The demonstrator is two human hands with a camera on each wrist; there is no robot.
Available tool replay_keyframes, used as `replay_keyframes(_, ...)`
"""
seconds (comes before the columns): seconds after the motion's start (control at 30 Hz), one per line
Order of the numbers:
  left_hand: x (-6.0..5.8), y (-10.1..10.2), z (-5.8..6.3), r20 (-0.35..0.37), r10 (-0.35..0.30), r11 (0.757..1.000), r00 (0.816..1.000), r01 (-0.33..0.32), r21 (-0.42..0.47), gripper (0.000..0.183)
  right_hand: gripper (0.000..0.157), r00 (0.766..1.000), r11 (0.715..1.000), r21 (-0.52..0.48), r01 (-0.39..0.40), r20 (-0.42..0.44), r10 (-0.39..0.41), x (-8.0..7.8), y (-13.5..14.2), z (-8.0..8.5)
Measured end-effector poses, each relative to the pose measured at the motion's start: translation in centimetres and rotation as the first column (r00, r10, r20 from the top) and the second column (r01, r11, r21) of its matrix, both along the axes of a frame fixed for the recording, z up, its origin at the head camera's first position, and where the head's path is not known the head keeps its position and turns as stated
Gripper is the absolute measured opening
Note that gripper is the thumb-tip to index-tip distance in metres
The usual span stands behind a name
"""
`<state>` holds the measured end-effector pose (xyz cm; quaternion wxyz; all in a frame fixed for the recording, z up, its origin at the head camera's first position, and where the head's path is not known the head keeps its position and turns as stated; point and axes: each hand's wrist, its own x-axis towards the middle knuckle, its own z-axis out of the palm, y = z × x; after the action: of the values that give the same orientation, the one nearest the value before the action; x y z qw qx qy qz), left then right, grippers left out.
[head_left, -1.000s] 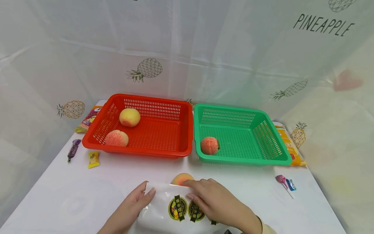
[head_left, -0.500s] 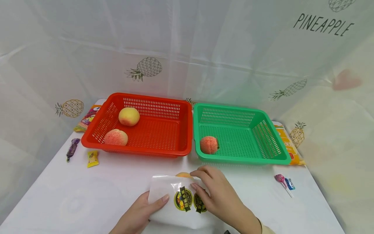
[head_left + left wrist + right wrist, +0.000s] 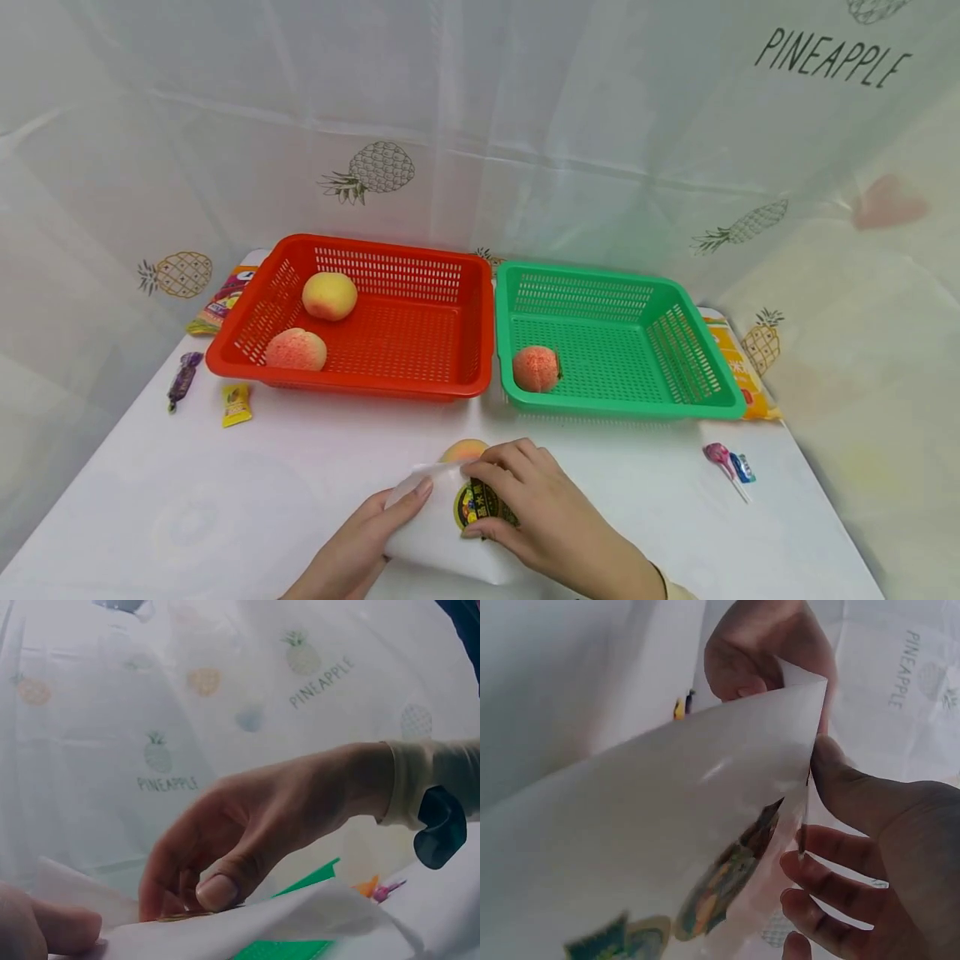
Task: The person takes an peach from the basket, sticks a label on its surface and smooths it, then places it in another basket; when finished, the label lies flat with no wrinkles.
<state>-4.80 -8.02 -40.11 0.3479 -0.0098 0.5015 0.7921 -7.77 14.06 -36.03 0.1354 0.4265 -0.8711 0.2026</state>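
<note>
A glossy white plastic bag (image 3: 427,533) with round dark printed emblems is held low in the middle of the head view. My left hand (image 3: 367,537) grips its left edge, thumb lying on the near face. On the right side, my right hand (image 3: 547,525) pinches the bag, thumb and fingers framing one emblem. The right wrist view shows the right thumb and fingers (image 3: 832,870) at the bag's edge, the left hand (image 3: 772,645) beyond it. Just behind the bag's upper edge, a peach (image 3: 462,451) shows only its top; the rest is hidden.
A red basket (image 3: 405,385) at the back left holds two peaches (image 3: 329,296). Beside it, a green basket (image 3: 622,409) holds one peach (image 3: 536,369). Wrapped candies (image 3: 237,405) lie left, a lollipop (image 3: 718,455) right. Snack packets (image 3: 227,300) show behind the baskets' outer ends.
My left hand has moved right, bringing the bag's left edge inward. The bag now looks narrower and folded toward my right hand. My right hand has shifted its fingers along the emblem.
</note>
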Motion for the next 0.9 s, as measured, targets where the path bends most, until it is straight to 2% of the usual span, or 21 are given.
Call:
replay_keyframes(0.1, 0.0, -0.1, 0.2, 0.015, 0.014, 0.999, 1.0, -0.013, -0.053, 0.061, 0.045, 1.0, 1.0, -0.009, -0.006, 0.0, 0.006, 0.0, 0.0, -0.1)
replay_keyframes(0.17, 0.1, -0.1, 0.4, 0.015, 0.022, 0.993, 1.0, -0.02, -0.112, 0.064, 0.036, 1.0, 1.0, -0.027, -0.013, 0.005, 0.013, -0.1, 0.0, -0.2)
replay_keyframes(0.3, 0.1, -0.3, 0.5, -0.01, 0.029, 0.969, 1.0, -0.031, -0.243, 0.067, 0.021, 0.998, 0.996, -0.078, -0.051, 0.017, 0.052, -0.2, 0.2, 0.0)
replay_keyframes(0.47, 0.5, -0.6, -0.1, 0.024, 0.042, 0.948, 0.999, -0.032, -0.316, 0.07, 0.023, 0.987, 0.98, -0.158, -0.122, 0.086, 0.137, -0.2, 0.7, 0.4)
replay_keyframes(0.57, 1.1, -1.3, -0.7, 0.003, 0.039, 0.935, 0.999, -0.036, -0.354, 0.066, 0.024, 0.965, 0.96, -0.243, -0.139, 0.185, 0.186, -0.3, 1.2, 0.8)
replay_keyframes(0.67, 1.9, -2.2, -1.6, 0.008, 0.037, 0.932, 0.999, -0.031, -0.361, 0.064, 0.025, 0.948, 0.946, -0.306, -0.109, 0.253, 0.191, -0.5, 1.7, 1.3)
replay_keyframes(0.8, 2.9, -3.6, -3.1, 0.019, 0.055, 0.939, 0.998, -0.045, -0.34, 0.063, 0.025, 0.958, 0.944, -0.325, -0.057, 0.25, 0.144, -1.1, 2.3, 1.5)
replay_keyframes(0.9, 3.6, -4.2, -4.3, -0.036, 0.089, 0.909, 0.995, -0.096, -0.405, 0.061, 0.024, 0.964, 0.948, -0.318, -0.022, 0.245, 0.105, -1.5, 2.5, 1.3)
